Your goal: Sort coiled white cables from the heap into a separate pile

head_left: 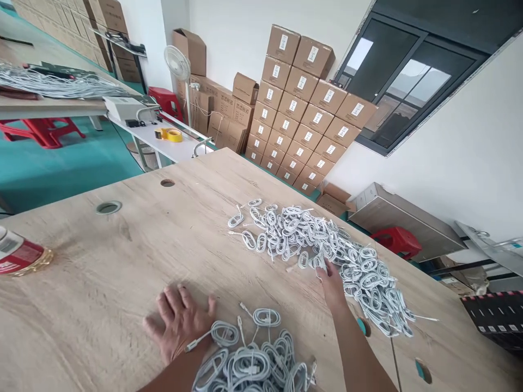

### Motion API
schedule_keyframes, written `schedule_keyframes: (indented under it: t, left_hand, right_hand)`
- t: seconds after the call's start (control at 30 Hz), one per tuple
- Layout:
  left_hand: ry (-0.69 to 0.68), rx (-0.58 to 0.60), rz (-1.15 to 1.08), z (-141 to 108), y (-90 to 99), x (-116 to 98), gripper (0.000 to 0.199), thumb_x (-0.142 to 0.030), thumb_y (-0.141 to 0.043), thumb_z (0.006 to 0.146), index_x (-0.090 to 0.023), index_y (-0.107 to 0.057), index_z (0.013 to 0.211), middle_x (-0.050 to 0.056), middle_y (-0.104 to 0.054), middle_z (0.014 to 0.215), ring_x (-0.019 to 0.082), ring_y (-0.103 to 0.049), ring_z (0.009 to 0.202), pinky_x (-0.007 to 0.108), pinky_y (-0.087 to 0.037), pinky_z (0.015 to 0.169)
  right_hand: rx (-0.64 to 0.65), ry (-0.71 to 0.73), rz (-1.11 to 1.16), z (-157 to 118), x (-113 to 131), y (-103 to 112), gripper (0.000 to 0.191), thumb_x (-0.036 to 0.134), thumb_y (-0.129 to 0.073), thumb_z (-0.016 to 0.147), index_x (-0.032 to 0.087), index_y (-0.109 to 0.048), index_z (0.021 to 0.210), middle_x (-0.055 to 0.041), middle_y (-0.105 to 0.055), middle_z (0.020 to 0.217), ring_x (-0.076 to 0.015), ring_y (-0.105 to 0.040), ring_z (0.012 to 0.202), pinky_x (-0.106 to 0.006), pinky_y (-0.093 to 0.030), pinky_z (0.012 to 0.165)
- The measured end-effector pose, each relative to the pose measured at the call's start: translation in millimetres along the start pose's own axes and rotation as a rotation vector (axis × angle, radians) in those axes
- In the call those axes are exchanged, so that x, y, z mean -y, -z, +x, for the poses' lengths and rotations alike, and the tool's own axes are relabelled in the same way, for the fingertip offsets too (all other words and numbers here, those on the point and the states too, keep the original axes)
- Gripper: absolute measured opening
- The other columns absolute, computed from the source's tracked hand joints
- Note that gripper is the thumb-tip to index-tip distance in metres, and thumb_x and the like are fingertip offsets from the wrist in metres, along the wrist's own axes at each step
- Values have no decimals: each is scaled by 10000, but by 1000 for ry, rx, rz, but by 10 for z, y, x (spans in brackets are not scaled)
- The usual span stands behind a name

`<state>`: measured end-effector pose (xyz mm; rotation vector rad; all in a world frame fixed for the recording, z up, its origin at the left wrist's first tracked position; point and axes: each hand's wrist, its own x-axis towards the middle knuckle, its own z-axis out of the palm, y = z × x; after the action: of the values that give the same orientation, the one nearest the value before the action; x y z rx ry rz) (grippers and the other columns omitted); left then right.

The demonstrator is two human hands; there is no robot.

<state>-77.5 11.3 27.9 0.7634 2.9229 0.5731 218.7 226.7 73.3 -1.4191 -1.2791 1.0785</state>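
Observation:
My left hand (180, 321) lies flat on the wooden table (122, 261), fingers spread, beside a near pile of coiled white cables (251, 362). One coil touches its wrist. Farther off, my right hand (330, 280) reaches to the front edge of a larger pile of coiled white cables (302, 231). Its thumb and fingers are pinched round a white cable coil (322, 264), partly hidden by the fingers. A few single coils lie at the left end of that pile.
At the left edge is a jar with a red label (20, 253). The table has round holes (109, 207). Beyond stand a white side table with yellow tape (174, 135), a fan (177, 62), stacked cartons (294, 106) and red stools (396, 239).

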Motion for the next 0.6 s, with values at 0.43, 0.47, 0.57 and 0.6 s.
schedule_keyframes:
  t: [0.43, 0.47, 0.57, 0.6]
  left_hand:
    - [-34, -25, 15, 6, 3, -14, 872, -613, -118, 943, -31, -276, 1572, 242, -234, 1686, 328, -62, 1591, 646, -6, 1250]
    - [-37, -33, 7, 7, 2, -13, 873, -613, -121, 943, -25, -284, 1568, 250, -245, 1679, 334, -72, 1588, 647, -5, 1249]
    - [-60, -70, -23, 4, 3, -11, 870, -615, -152, 948, -12, -296, 1559, 273, -274, 1659, 351, -103, 1578, 655, -6, 1242]
    - [-62, -80, -29, 0, 8, -13, 865, -612, -159, 949, -13, -294, 1559, 275, -278, 1656, 351, -108, 1576, 656, -7, 1240]
  right_hand:
    - [-44, -291, 510, -275, 23, 576, 188, 234, -736, 623, 246, -600, 751, 12, -708, 769, -213, -708, 808, -379, -625, 757]
    - [-44, -274, 499, -293, 19, 602, 213, 223, -756, 609, 246, -604, 758, 20, -703, 764, -201, -696, 768, -362, -618, 729]
    - [-83, -240, 505, -351, 29, 650, 304, 201, -813, 546, 248, -612, 769, 43, -697, 766, -165, -669, 733, -317, -593, 724]
    - [-97, -244, 501, -371, 35, 654, 327, 206, -825, 527, 249, -621, 779, 45, -699, 774, -163, -669, 750, -314, -588, 741]
